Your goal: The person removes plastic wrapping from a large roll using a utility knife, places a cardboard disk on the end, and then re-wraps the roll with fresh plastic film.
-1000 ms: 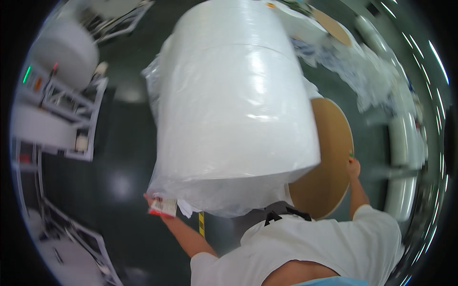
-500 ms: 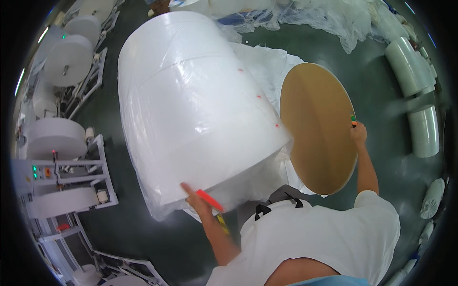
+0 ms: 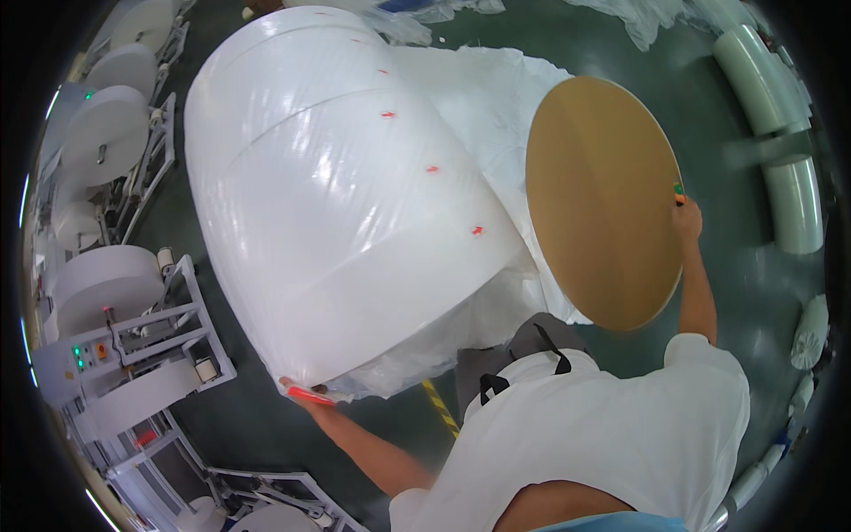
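A large white roll (image 3: 346, 195), wrapped in clear plastic film with several small red marks, lies on its side in front of me. My left hand (image 3: 324, 410) is at its near lower-left end, closed around a flat red object (image 3: 312, 395) against the loose film; the object's kind is unclear. To the right, my right hand (image 3: 688, 220) grips the edge of a large round brown cardboard disc (image 3: 603, 204), which stands tilted beside the roll. A small green-and-orange object (image 3: 679, 195) shows at the fingers of that hand. My right fingertips are partly hidden.
White sheeting (image 3: 470, 97) spreads behind the roll and disc. Machines with white reels (image 3: 106, 288) line the left side. Film-wrapped rolls (image 3: 793, 204) lie along the right. A yellow-and-black strip (image 3: 441, 408) marks the green floor near my legs.
My left hand has moved left and down along the roll's near end with the red object. The disc and my right hand sit slightly higher and farther right in view.
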The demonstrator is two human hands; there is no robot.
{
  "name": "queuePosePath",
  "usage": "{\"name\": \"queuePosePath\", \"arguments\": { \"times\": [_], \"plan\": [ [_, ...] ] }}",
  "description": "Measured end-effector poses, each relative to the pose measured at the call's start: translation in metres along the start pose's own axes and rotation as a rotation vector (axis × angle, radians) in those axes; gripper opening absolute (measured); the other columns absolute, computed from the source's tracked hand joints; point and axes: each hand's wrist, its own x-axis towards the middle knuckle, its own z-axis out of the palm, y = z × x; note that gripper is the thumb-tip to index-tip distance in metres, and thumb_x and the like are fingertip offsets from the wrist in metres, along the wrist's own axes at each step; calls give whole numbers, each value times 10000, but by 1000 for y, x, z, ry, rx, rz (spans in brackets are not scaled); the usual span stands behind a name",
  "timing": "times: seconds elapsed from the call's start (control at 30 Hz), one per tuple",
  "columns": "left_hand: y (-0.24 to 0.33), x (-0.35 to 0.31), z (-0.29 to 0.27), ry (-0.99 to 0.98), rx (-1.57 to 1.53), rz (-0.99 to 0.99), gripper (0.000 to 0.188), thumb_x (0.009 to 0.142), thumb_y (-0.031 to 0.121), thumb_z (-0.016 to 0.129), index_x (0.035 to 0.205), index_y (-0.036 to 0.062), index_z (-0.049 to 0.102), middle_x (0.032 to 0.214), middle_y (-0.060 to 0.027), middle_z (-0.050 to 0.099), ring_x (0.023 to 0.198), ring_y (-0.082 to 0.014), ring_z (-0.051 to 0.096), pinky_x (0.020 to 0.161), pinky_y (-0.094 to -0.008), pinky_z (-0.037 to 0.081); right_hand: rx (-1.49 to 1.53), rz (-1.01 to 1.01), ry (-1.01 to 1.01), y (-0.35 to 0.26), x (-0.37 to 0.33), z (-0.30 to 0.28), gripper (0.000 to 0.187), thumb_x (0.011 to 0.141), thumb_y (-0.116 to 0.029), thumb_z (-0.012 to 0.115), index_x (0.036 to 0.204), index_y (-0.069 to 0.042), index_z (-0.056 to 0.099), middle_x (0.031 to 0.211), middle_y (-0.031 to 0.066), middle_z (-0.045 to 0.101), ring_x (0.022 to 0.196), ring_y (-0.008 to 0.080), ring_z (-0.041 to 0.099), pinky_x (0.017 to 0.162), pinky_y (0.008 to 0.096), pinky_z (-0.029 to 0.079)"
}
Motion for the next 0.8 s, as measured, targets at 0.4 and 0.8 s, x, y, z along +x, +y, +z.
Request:
{"name": "queuePosePath", "arguments": {
  "times": [0.4,0.8],
  "plan": [
    [-39,72,-68,179,-189,151,846,1043,784,397,1399,60,651,1168,-83,751,974,-245,728,747,-439,601,5,15,25,-19,-16,4,394,923,-399,697,1103,-54,760,1043,238,768,1022,481,712,870,556,569],
    [-359,-170,255,-962,1214,578,664,915,373,868,1327,-104,660,1284,-247,723,1226,-316,662,1008,-423,552,95,61,-36,13,-13,22,358,913,-357,721,1077,-40,755,993,246,750,980,471,714,829,530,570]
  ]
}}
